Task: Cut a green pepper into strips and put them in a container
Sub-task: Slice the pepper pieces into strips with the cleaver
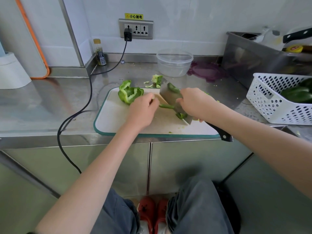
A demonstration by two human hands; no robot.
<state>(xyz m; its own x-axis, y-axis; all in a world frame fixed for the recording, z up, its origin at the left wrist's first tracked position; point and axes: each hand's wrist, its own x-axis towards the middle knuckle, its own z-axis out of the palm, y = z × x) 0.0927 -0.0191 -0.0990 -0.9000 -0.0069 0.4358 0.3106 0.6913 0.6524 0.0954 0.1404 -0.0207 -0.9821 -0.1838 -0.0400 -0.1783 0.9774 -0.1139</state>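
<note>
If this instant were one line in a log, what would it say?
stage: slicing | right hand: grips cleaver | left hand: on pepper strip | cutting board: pepper half uncut | container: empty

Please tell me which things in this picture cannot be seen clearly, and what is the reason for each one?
Head view only:
- Pepper piece being handled: mostly hidden by the left hand and the cleaver.
- Right hand: its fingers wrap out of sight, so the exact grip is unclear.
- Bottle label: too small to read.
- White basket: cut off by the right edge.
- Clear container: whether it holds anything cannot be told.
</note>
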